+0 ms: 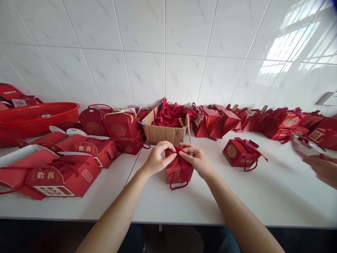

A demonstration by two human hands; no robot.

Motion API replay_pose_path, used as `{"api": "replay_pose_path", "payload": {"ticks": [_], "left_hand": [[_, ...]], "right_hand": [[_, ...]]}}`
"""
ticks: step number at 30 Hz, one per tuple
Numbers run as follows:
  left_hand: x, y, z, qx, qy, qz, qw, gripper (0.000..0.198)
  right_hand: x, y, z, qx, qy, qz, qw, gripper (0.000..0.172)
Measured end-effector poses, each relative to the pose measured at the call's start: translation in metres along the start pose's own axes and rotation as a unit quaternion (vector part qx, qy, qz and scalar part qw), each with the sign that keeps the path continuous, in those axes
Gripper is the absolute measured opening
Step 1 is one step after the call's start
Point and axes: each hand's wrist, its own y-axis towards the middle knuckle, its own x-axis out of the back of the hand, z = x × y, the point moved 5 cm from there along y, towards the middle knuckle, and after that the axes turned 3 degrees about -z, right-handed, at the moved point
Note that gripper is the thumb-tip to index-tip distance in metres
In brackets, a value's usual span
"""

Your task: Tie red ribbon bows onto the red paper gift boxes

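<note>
One small red gift box (170,174) sits just below the centre of the frame on the white table (205,211), with a dark red ribbon (185,171) over its top and a cord loop (179,188) hanging at its near side. The left hand (159,159) and the right hand (198,161) meet over its top; on each, the thumb and fingers are pinched close together on the ribbon, the fingertips of the two hands nearly touching.

Right of centre, near the right hand but apart from it, lies a second box (237,154), a bow (247,145) tied on it. Just beyond the hands, in the middle of the frame, an open brown carton (165,135) is heaped with loose red ribbons (171,114).

Many red boxes (65,177) with cord handles crowd the left side, beside a red plastic basin (39,123) at the left edge. One box (119,128) left of the carton has a gold cord (122,111). More ribboned boxes (210,121) line the foot of the tiled wall (144,70) towards the right. At the right edge, a co-worker's hand (319,172) holds something too blurred to make out.
</note>
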Motion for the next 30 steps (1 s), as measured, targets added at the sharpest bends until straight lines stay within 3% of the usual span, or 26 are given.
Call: {"api": "replay_pose_path", "payload": {"ticks": [8, 17, 30], "left_hand": [[0.000, 0.000, 0.000, -0.003, 0.018, -0.013, 1.000, 0.009], [-0.003, -0.001, 0.009, 0.062, -0.015, 0.011, 0.998, 0.011], [-0.004, 0.000, 0.010, 0.088, -0.053, 0.043, 0.994, 0.015]], "right_hand": [[0.000, 0.000, -0.001, -0.007, -0.004, -0.003, 1.000, 0.029], [0.002, 0.001, -0.001, 0.008, -0.032, -0.019, 0.999, 0.031], [0.005, 0.001, 0.003, 0.024, -0.059, -0.017, 0.998, 0.033]]}}
